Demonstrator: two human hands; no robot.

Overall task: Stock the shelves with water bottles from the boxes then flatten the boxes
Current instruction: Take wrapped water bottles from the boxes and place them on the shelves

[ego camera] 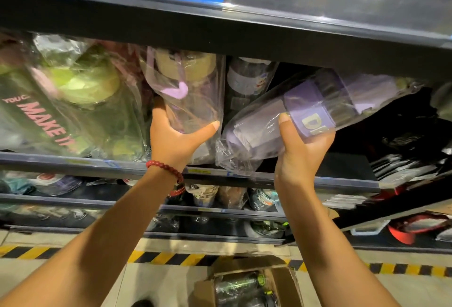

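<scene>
My left hand [175,140], with a red bead bracelet on the wrist, grips an upright clear-and-pink water bottle [188,91] wrapped in plastic on the shelf [73,162]. My right hand [303,150] holds a purple water bottle [310,111] in a clear bag, tilted with its top leaning right into the shelf opening. A dark bottle [247,81] stands between the two. On the floor below, an open cardboard box [281,279] holds several wrapped green-trimmed bottles [242,284].
Green wrapped bottles [80,91] fill the shelf's left side. The upper shelf edge [244,35] hangs low just above the bottles. Lower shelves [215,209] carry more wrapped goods. A yellow-black hazard stripe [166,257] runs along the floor. The shelf's right part [391,130] is dark.
</scene>
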